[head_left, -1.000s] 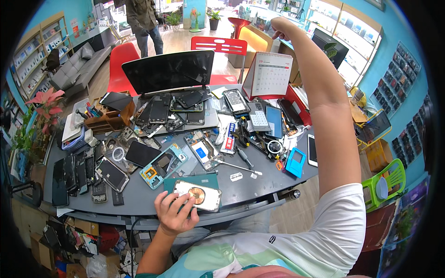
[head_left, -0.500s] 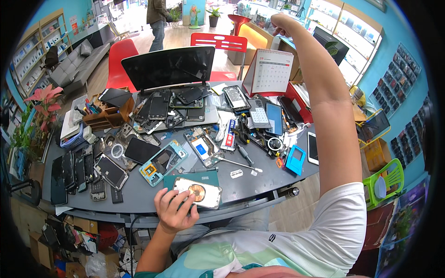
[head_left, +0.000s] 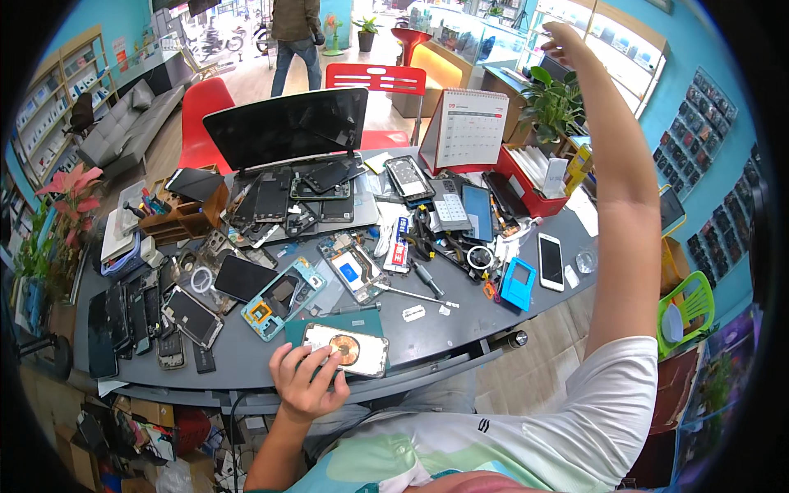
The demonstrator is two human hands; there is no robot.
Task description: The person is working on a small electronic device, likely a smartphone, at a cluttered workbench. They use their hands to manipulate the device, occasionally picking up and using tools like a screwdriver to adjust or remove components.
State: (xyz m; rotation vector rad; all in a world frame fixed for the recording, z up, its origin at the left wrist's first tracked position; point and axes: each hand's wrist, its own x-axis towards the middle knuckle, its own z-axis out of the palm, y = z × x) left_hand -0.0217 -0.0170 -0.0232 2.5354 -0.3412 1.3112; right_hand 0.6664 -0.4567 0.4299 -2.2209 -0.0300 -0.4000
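Note:
A partly stripped phone with a white back and a round copper coil (head_left: 374,352) lies near the table's front edge, on a teal mat (head_left: 370,319). My left hand (head_left: 308,384) grips its left end, fingers over the top and thumb at the near edge. My right arm is raised and stretched far out to the right. My right hand (head_left: 563,43) is high up, fingers loosely apart, with nothing visible in them. Right of the mat lie a thin metal tool (head_left: 419,296) and a grey screwdriver (head_left: 429,281).
Opened phones, among them a light-blue frame (head_left: 283,297), crowd the table (head_left: 460,329). A laptop (head_left: 283,127) stands behind. At the right are a desk calendar (head_left: 468,127), a red box (head_left: 538,197), a white phone (head_left: 551,261) and a blue holder (head_left: 518,283). A person (head_left: 296,41) walks beyond.
My right hand has swung further right and upward. The view has shifted, uncovering the white phone and a leafy plant. My left hand stays on the coil-backed phone. The person beyond has walked on.

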